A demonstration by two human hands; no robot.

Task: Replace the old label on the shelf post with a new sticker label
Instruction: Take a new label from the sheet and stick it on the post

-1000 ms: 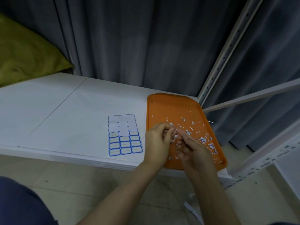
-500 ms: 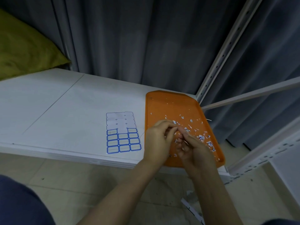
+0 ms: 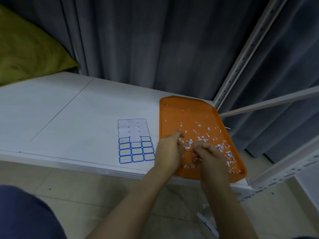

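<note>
Your left hand [image 3: 168,149] and right hand [image 3: 209,156] are hovering over the orange tray [image 3: 174,111] of paper scraps [image 3: 205,138], fingers curled; whether either grip is pinching anything, you cannot tell. The sticker sheet [image 3: 135,147] is lying just left, with open shelf [image 3: 51,118] beyond.

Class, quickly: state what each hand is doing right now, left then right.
Left hand: fingers curled over the orange tray; whether it holds anything cannot be told.
Right hand: fingers curled above the paper scraps; contents cannot be told.
</note>
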